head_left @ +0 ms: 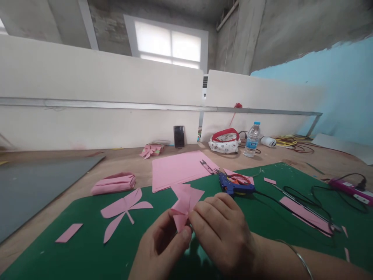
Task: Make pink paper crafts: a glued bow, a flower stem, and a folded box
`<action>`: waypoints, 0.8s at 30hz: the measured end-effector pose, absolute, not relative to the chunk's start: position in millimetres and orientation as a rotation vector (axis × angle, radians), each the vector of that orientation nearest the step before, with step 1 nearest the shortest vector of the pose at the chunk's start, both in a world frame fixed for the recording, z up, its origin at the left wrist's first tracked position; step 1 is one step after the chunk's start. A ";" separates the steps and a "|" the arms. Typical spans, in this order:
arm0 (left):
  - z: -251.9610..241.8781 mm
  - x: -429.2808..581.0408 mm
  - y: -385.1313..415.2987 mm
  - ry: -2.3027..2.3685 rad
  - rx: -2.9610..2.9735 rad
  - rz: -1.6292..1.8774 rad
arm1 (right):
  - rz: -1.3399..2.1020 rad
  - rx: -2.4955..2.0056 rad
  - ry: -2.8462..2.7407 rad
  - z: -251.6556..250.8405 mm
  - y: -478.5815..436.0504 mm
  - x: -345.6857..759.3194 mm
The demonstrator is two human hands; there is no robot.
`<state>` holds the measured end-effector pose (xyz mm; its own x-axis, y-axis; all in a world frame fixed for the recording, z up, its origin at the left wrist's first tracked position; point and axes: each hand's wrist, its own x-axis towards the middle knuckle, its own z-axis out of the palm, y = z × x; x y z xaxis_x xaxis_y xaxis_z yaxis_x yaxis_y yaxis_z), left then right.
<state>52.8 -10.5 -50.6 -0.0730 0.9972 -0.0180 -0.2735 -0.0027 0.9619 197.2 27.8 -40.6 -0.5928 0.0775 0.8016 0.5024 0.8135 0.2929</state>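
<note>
Both hands meet at a folded pink paper piece (pixel 186 200) with several pointed flaps, held just above the green cutting mat (pixel 96 252). My left hand (pixel 163 245) pinches its lower left side between thumb and fingers. From the right, my right hand (pixel 223 229) closes its fingers on the base of the same paper; its fingertips are partly hidden. A pink paper cutout with long petal shapes (pixel 122 208) lies on the mat left of my hands, with a small pink parallelogram (pixel 69 233) farther left.
Behind my hands are pink sheets (pixel 175 167), thread snips (pixel 206 167) and a blue glue gun (pixel 234 184). A pink paper bundle (pixel 113 183) lies left. Farther back stand a phone (pixel 178 136), a pouch (pixel 224 142) and a water bottle (pixel 252 140). Cords and a purple power strip (pixel 351 190) lie right.
</note>
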 end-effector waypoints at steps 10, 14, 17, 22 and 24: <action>-49.7 50.8 -4.6 1.100 0.819 1.281 | -0.559 -0.427 -2.177 -46.8 26.2 193.7; -51.0 47.6 -1.0 1.134 0.746 1.228 | -0.020 -0.570 -2.166 -39.7 23.4 197.0; -55.2 46.3 0.9 1.190 0.812 1.197 | 0.424 -0.780 -2.063 -33.1 27.5 201.0; -51.9 49.2 -0.4 1.193 0.885 1.169 | 0.815 -1.037 -1.948 -28.9 36.0 201.3; -48.0 50.4 -2.5 1.243 0.905 1.147 | 0.879 -1.071 -1.934 -28.9 36.1 199.9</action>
